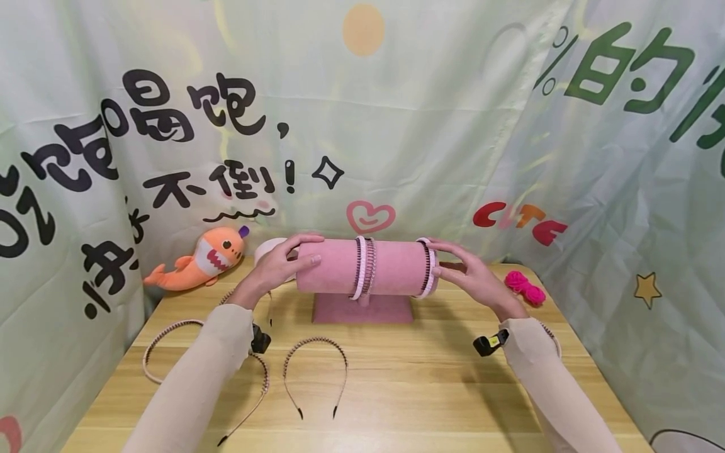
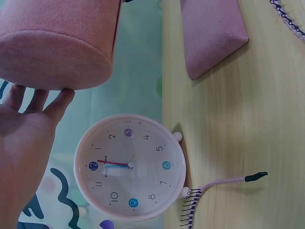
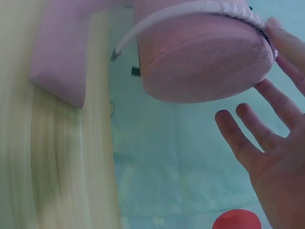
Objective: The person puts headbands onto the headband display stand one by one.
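While your left hand (image 1: 277, 267) grips the left end of the pink display stand (image 1: 328, 267), thumb on its front and fingers over the top, your right hand (image 1: 478, 277) is loosely spread, fingertips touching the white headband (image 1: 433, 283) near the right end; whether it pinches that band you cannot tell. The stand rests toward the back of the surface (image 1: 408, 390). Your work looks partly done: that band and a close pair of headbands (image 1: 359, 267) at mid-cylinder are on, while several loose headbands (image 1: 315, 340) lie off it.
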Demonstrator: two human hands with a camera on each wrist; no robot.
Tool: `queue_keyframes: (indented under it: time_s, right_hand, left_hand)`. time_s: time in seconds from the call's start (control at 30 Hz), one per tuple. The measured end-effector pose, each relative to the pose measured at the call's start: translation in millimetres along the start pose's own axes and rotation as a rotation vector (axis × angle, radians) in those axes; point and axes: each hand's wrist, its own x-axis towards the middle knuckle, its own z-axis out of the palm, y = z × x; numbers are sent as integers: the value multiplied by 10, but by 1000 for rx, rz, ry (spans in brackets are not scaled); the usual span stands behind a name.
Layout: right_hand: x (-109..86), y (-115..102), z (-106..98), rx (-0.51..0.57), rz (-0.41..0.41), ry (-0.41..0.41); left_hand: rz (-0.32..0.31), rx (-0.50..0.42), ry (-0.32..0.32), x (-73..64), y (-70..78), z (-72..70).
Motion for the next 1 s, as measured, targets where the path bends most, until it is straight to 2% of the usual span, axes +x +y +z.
queue_keyframes:
  time_s: [0.17, 0.47, 1.0]
  right_hand:
    - [45, 10, 6, -66, -5, 24]
    - [149, -42, 115, -120, -100, 43]
    - [308, -189, 296, -208, -118, 58]
  left_hand:
    - [-1, -2, 2, -8, 15, 1]
    - [6, 0, 1, 2, -2, 5]
    - [8, -4, 6, 7, -5, 12]
